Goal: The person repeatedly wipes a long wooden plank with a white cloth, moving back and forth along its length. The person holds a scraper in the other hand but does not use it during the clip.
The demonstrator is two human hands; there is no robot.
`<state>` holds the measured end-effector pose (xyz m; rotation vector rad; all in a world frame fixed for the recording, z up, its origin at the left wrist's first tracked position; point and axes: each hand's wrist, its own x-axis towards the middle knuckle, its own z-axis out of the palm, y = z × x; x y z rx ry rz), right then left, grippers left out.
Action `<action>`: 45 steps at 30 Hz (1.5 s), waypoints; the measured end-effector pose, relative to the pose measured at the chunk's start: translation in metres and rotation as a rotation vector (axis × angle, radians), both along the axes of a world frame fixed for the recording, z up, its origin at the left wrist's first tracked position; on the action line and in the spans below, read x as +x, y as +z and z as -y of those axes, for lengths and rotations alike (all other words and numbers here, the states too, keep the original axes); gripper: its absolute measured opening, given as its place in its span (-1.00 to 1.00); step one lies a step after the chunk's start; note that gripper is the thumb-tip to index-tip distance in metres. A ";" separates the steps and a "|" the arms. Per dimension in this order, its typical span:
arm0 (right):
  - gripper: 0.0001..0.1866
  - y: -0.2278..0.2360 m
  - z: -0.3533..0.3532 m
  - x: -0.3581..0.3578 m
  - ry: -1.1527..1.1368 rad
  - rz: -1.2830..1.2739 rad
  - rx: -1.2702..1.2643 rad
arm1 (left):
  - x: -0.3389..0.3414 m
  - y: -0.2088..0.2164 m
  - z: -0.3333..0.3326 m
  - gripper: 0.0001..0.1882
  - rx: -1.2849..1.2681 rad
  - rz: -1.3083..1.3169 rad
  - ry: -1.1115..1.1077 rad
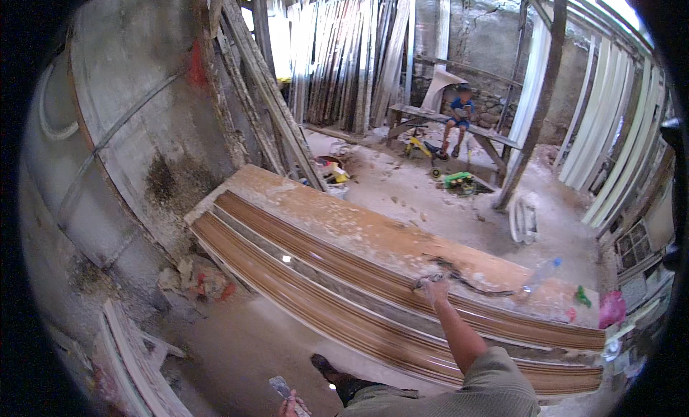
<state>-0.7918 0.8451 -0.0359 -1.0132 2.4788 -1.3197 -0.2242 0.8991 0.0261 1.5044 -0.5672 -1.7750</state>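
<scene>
Two long brown mouldings with grooved, glossy faces lie side by side on a long workbench. My right hand reaches across to the far moulding, its closed fingers at the far edge. Something greyish shows at its fingertips, too small to make out. A dark, stringy strip lies just beyond this hand. The near moulding runs closer to my body. Low in the view, my left hand is closed round a flat, pale grey piece whose lower part is hidden by the fingers.
The dusty bench also carries a clear plastic bottle and a green scrap; a pink bag is at its right end. A child sits on a wooden bench beyond. Planks stand at lower left.
</scene>
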 end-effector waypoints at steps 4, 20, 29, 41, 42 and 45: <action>-0.73 0.011 0.109 0.060 -0.068 0.075 -0.051 | 0.048 0.007 0.088 -0.69 0.074 0.109 0.019; -0.83 0.030 0.480 0.246 -0.070 0.268 -0.023 | 0.135 0.003 0.518 -0.69 -0.152 0.047 -0.134; -0.81 -0.025 0.708 0.348 -0.172 -0.043 0.001 | 0.230 -0.023 0.746 -0.73 -0.164 0.024 -0.262; -0.67 -0.046 0.970 0.471 -0.016 -0.436 0.168 | 0.311 -0.007 0.885 -0.72 -0.161 0.117 -0.289; -0.69 -0.037 0.983 0.479 0.008 -0.456 0.175 | 0.308 -0.007 0.886 -0.71 -0.153 0.122 -0.281; -0.62 -0.011 1.004 0.496 0.117 0.651 -0.186 | 0.289 0.002 0.880 -0.73 -0.207 0.156 -0.336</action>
